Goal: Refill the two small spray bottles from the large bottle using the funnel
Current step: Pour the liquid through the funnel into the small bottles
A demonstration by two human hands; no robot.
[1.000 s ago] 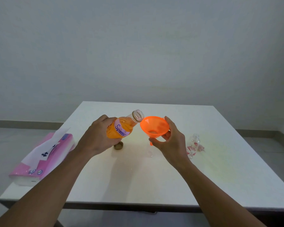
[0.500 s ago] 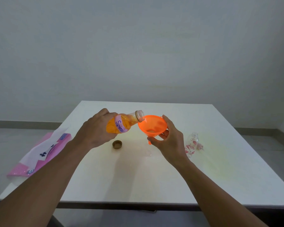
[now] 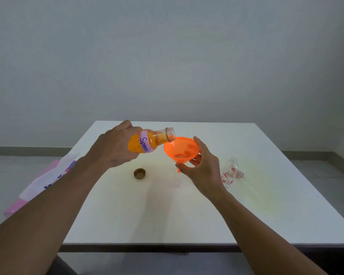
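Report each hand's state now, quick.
Left hand: grips the large bottle, tipped toward the funnel.
Right hand: holds the funnel from below.

Dim, even light — soft shadows, wide-angle edge stretching.

The large bottle (image 3: pixel 147 143) is lying tipped in the left hand (image 3: pixel 115 147) above the table (image 3: pixel 266 205), its mouth reaching over the left rim of the funnel (image 3: pixel 182 148), which the right hand (image 3: pixel 203 169) is holding just beside it. A bottle cap (image 3: pixel 139 173) is lying on the table below the bottle. A small spray bottle (image 3: pixel 229 172) is standing right of the right hand. A tissue pack (image 3: pixel 48 179) is lying off the table's left edge.
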